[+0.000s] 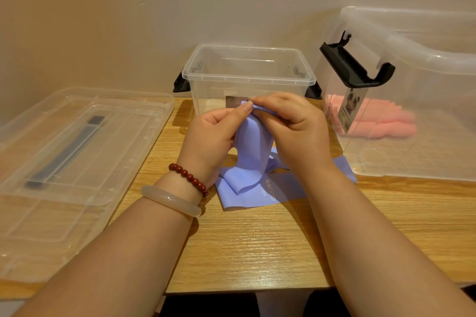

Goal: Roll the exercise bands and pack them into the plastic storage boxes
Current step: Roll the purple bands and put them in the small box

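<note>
A lilac exercise band (253,152) hangs from both my hands above the wooden table, and its lower part lies folded on the tabletop. My left hand (213,134) pinches the band's top edge between thumb and fingers. My right hand (291,123) pinches the same edge right beside it. Just behind my hands stands a small clear storage box (247,77) without a lid, with black side latches. At the right a larger clear box (412,100) holds pink rolled bands (381,121).
Two clear lids (77,147) lie stacked at the left, one with a dark handle strip. A black latch (355,67) sticks out from the large box. The wooden table (257,247) ends near my body, and a wall is close behind the boxes.
</note>
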